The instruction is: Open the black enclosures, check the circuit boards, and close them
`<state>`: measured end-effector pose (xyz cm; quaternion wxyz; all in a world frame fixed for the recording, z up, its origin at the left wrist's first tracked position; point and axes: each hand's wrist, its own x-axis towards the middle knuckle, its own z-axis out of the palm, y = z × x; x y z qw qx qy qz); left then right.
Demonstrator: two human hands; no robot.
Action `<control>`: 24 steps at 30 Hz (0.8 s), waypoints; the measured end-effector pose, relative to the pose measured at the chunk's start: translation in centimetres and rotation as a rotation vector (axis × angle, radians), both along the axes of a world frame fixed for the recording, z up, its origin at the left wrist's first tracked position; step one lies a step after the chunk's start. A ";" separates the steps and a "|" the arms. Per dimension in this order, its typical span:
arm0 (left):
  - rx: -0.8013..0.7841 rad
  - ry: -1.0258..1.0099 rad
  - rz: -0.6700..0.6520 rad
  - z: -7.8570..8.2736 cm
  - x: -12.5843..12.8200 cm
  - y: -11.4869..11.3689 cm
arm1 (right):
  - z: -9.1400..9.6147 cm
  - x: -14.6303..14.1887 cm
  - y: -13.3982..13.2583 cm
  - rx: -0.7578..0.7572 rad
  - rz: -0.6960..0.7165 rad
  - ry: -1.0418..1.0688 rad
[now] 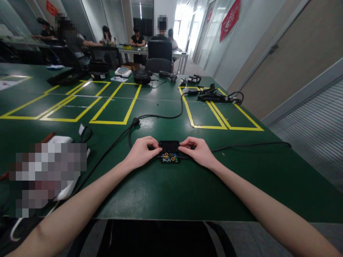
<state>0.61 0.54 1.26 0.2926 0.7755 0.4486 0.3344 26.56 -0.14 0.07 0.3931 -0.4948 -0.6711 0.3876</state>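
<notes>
A small black power adapter case lies opened on the green table in front of me. Its lower half holds a circuit board [170, 157] with round yellow-ringed coils and blue parts. Behind the board, the black adapter cover [169, 145] is tilted up with its inside facing me. My left hand [143, 151] pinches the cover's left edge between thumb and fingers. On the opposite edge my right hand [197, 151] has the same pinch. Black cables leave the case on both sides; the right cable [249, 144] runs out across the table.
A black plug [136, 121] with its cord lies beyond my left hand. White pixelated equipment [64, 139] sits at the left. Yellow tape rectangles [115, 122] mark the table [171, 200]. Bundled black adapters [214, 95] and a power drill [167, 75] lie farther back. Several people sit behind.
</notes>
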 end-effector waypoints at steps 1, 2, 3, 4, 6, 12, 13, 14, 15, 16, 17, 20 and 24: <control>-0.006 0.000 -0.003 0.1 0.0 0.0 | 0.0 0.0 0.0 -0.004 0.004 0.001; -0.011 0.000 -0.006 0.1 0.0 0.0 | 0.0 0.0 0.0 -0.005 0.007 0.001; -0.015 -0.002 -0.008 0.2 0.0 0.0 | 0.0 0.0 0.0 -0.007 0.010 0.001; -0.020 -0.005 -0.009 0.3 0.0 -0.1 | 0.0 0.0 0.0 -0.009 0.012 0.003; -0.029 -0.008 -0.010 0.5 0.0 -0.1 | 0.1 0.0 -0.1 -0.013 0.012 0.010; -0.043 0.004 -0.015 0.6 0.0 -0.1 | 0.3 0.1 -0.1 -0.007 0.018 -0.005; -0.045 0.005 -0.014 0.6 0.0 -0.1 | 0.3 0.1 -0.1 -0.003 0.020 -0.011; -0.048 0.005 -0.015 0.6 0.0 -0.1 | 0.3 0.1 -0.1 0.002 0.020 -0.015; -0.051 0.005 -0.015 0.6 0.0 -0.1 | 0.3 0.1 -0.1 0.006 0.020 -0.016; -0.054 0.004 -0.017 0.7 0.0 -0.1 | 0.3 0.1 -0.1 0.009 0.020 -0.016; -0.055 0.002 -0.018 0.7 0.1 -0.1 | 0.3 0.1 -0.1 0.010 0.020 -0.015; -0.054 -0.003 -0.024 0.7 0.1 -0.1 | 0.3 0.1 -0.1 0.011 0.018 -0.019; -0.070 0.009 -0.033 0.6 0.0 0.0 | 0.3 0.1 -0.1 0.010 0.031 -0.031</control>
